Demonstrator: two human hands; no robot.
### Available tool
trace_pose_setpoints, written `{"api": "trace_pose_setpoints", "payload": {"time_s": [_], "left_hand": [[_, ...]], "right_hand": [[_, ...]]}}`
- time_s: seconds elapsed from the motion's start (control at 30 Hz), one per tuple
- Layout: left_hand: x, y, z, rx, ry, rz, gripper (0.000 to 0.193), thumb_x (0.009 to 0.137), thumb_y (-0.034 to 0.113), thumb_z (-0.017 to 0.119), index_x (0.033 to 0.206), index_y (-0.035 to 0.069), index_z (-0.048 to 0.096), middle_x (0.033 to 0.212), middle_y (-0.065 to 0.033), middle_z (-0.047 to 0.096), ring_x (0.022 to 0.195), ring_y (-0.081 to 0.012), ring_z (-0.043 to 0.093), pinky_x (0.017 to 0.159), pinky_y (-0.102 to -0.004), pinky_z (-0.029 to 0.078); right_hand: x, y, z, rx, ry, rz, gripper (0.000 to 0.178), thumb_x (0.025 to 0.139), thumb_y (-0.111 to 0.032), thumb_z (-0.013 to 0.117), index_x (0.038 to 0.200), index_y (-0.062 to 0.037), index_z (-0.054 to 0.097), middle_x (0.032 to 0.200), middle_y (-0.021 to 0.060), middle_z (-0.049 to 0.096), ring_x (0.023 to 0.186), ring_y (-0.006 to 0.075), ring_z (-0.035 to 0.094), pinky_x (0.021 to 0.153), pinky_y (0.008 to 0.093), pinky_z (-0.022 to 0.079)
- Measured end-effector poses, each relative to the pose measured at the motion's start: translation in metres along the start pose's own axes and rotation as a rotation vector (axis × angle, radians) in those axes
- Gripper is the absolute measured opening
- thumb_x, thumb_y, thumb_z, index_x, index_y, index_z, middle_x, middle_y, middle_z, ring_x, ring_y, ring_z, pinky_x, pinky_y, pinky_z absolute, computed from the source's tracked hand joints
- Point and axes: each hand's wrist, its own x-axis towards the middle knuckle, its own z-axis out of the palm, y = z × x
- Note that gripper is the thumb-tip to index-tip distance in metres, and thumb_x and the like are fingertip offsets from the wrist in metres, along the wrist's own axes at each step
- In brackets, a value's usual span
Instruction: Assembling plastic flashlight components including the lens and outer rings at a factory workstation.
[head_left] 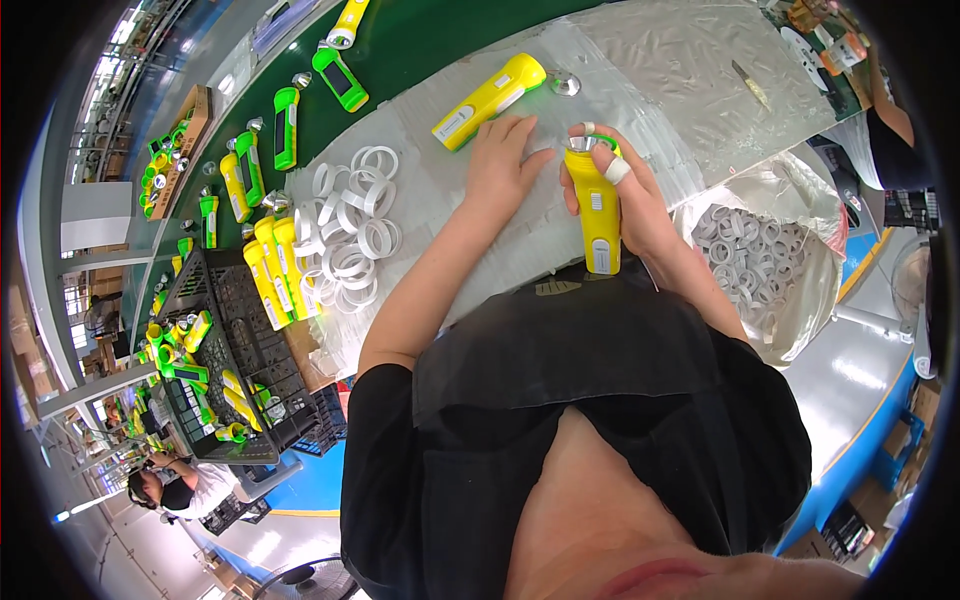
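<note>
My right hand (640,195) is closed round a yellow flashlight (597,205), its head pointing away from me and its tail toward my apron. A silvery reflector and part of a green ring show at its head, beside my taped thumb and finger. To the left, my left hand (502,165) lies on the work surface with its fingers out and thumb apart, holding nothing. Just beyond its fingertips lies a second yellow flashlight (490,100); whether they touch it I cannot tell. A loose clear reflector (564,82) sits by that flashlight's head.
Loose white rings (352,215) are heaped left, beside several yellow flashlights (268,270). Green flashlights (286,128) line the green bench. A black crate (262,350) holds more flashlights. A bag of white rings (815,215) stands right. A knife (750,82) lies far right. Other people are nearby.
</note>
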Motion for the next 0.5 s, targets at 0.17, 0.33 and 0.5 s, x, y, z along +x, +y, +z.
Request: {"api": "trace_pose_setpoints", "payload": {"time_s": [0.17, 0.33, 0.5], "left_hand": [[0.0, 0.009, -0.027, -0.266, 0.092, -0.147, 0.044, 0.078, 0.016, 0.076, 0.118, 0.003, 0.062, 0.104, -0.0124, 0.062, 0.097, -0.0277, 0.056, 0.081, -0.0369, 0.046], [-0.011, 0.047, -0.078, -0.356, 0.037, 0.035, 0.036, 0.095, 0.017, 0.053, 0.128, 0.008, 0.06, 0.114, -0.0119, 0.05, 0.101, -0.0271, 0.049, 0.089, -0.0357, 0.04], [-0.03, 0.052, -0.091, -0.344, 0.137, 0.002, 0.035, 0.098, 0.021, 0.045, 0.123, 0.003, 0.062, 0.116, -0.0139, 0.054, 0.106, -0.0289, 0.05, 0.092, -0.0375, 0.04]], "right_hand": [[0.004, -0.002, 0.007, -0.001, -0.072, 0.044, 0.038, 0.097, -0.026, 0.055, 0.127, -0.0032, 0.048, 0.089, 0.0106, 0.06, 0.07, 0.0161, 0.058, 0.065, 0.0297, 0.048], [0.011, -0.005, 0.03, -0.143, -0.234, 0.114, 0.042, 0.095, -0.029, 0.059, 0.127, -0.0028, 0.048, 0.09, 0.0084, 0.06, 0.07, 0.0143, 0.058, 0.065, 0.0289, 0.048], [0.021, 0.003, 0.049, -0.218, -0.367, 0.145, 0.041, 0.095, -0.029, 0.059, 0.124, -0.0018, 0.048, 0.09, 0.0075, 0.06, 0.069, 0.0133, 0.058, 0.064, 0.0277, 0.048]]}}
